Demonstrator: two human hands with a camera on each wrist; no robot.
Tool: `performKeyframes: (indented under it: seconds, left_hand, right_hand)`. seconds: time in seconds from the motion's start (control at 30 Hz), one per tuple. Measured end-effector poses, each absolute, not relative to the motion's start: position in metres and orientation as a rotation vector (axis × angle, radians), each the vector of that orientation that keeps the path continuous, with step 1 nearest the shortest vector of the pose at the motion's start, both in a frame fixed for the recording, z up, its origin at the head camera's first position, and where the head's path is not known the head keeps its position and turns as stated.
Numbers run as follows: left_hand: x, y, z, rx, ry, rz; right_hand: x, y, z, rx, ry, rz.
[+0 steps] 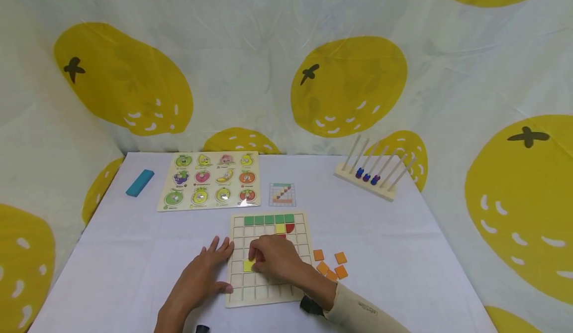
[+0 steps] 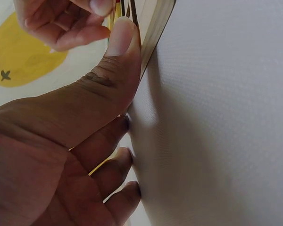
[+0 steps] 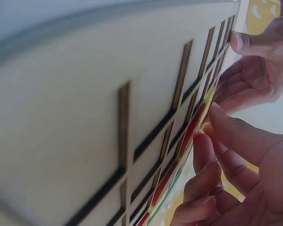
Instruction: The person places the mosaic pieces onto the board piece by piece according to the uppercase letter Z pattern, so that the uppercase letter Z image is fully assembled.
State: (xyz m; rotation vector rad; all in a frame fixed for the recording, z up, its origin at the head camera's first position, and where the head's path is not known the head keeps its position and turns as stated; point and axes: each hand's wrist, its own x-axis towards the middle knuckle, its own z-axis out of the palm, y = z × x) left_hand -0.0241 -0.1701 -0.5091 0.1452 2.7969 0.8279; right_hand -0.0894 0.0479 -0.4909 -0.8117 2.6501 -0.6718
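Note:
A wooden grid board lies at the front middle of the table. Its top row holds several green squares, with a yellow square and a red quarter-round piece below. My right hand reaches over the grid, thumb and index finger at a yellow tile in the lower left part, other fingers curled. My left hand rests spread at the board's left edge, its thumb touching the rim. From the right wrist, red and yellow pieces show edge-on beside the fingertips.
Several loose orange squares lie right of the board. Behind it are a small pattern card and a fruit puzzle board. A blue block lies at the far left, and a pegged wooden stand with beads stands at the back right.

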Motion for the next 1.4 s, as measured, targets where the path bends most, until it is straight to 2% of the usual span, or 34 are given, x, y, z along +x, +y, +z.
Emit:
performKeyframes:
  seconds: [0.47,0.97,1.4]
  left_hand:
    - [-0.024,-0.170,-0.512,0.130,2.787,0.822]
    - [-0.024,-0.169,-0.513,0.134,2.795,0.825]
    - [-0.024,-0.170,-0.514,0.131,2.793,0.834]
  right_hand:
    - [-0.088,0.107,-0.479,-0.537,2.684,-0.868]
    - [-0.089,0.179,-0.479,-0.203,2.824,-0.850]
    - [-0.092,0.189,-0.492,-0.144,2.799,-0.780]
